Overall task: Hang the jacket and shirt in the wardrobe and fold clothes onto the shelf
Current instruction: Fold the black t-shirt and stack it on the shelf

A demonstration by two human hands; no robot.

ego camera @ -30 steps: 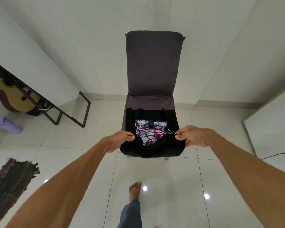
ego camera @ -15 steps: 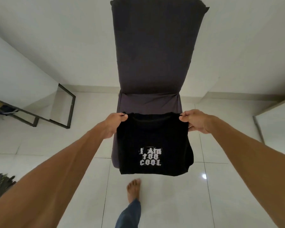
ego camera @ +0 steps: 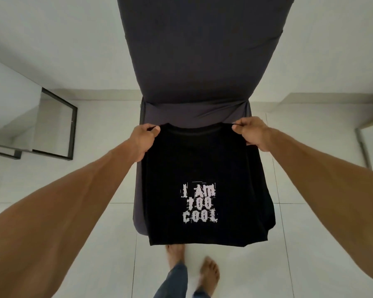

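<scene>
The dark grey chair [ego camera: 202, 50] runs off the top edge, and most of its seat is hidden behind the black T-shirt [ego camera: 202, 164], which hangs at frame centre printed "I AM TOO COOL". The left hand [ego camera: 143, 139] and the right hand [ego camera: 251, 133] each pinch a shoulder corner beside the collar. Bare feet [ego camera: 174, 257] stand on the pale glossy floor tiles [ego camera: 310, 254] at the bottom; a black frame [ego camera: 73, 130] stands at middle left.
</scene>
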